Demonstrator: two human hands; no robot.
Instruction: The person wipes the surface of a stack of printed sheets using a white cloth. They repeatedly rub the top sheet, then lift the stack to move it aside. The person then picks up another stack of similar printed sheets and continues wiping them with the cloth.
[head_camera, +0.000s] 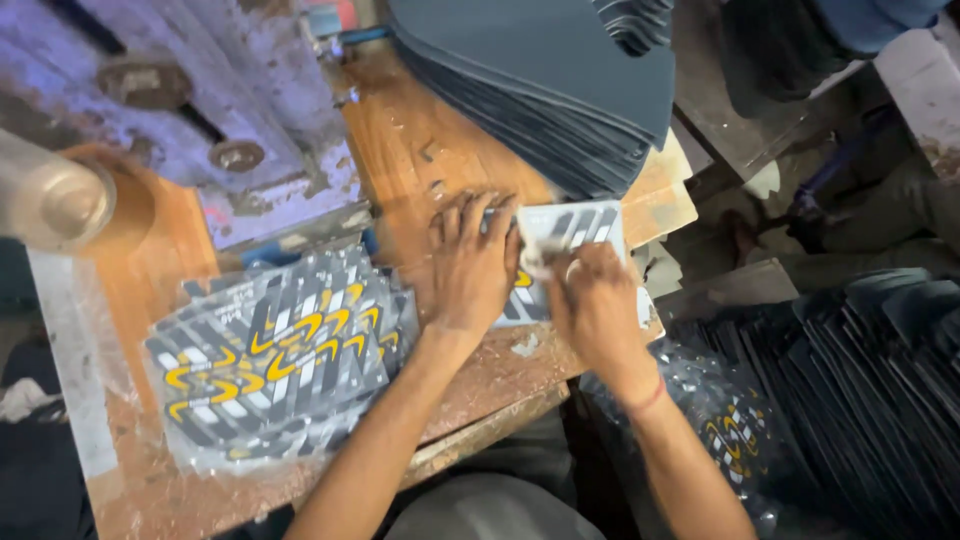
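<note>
- printed sheet, white with dark stripes and yellow marks, is laid flat on the wooden workbench, at its right part, just below a large stack of dark blue sheets.
- left hand is pressed palm down on the left edge of the printed sheet, with the fingers spread wide and flat; nothing is gripped by it.
- right hand is curled over the lower middle of the same sheet, with the fingertips pinched close together at its surface; whether something small is held between them cannot be told.
- a ring is seen on one finger of the right hand, and a red thread on its wrist.
- a fanned pile of printed pieces with the same stripes and yellow marks is spread on the bench to the left, well apart from the hands.
- a purple-stained metal machine base is set behind that pile, and a blurred metal cylinder is seen at the far left.
- more dark sheets are stacked at the lower right, beside a clear bag of printed pieces under the right forearm.
</note>
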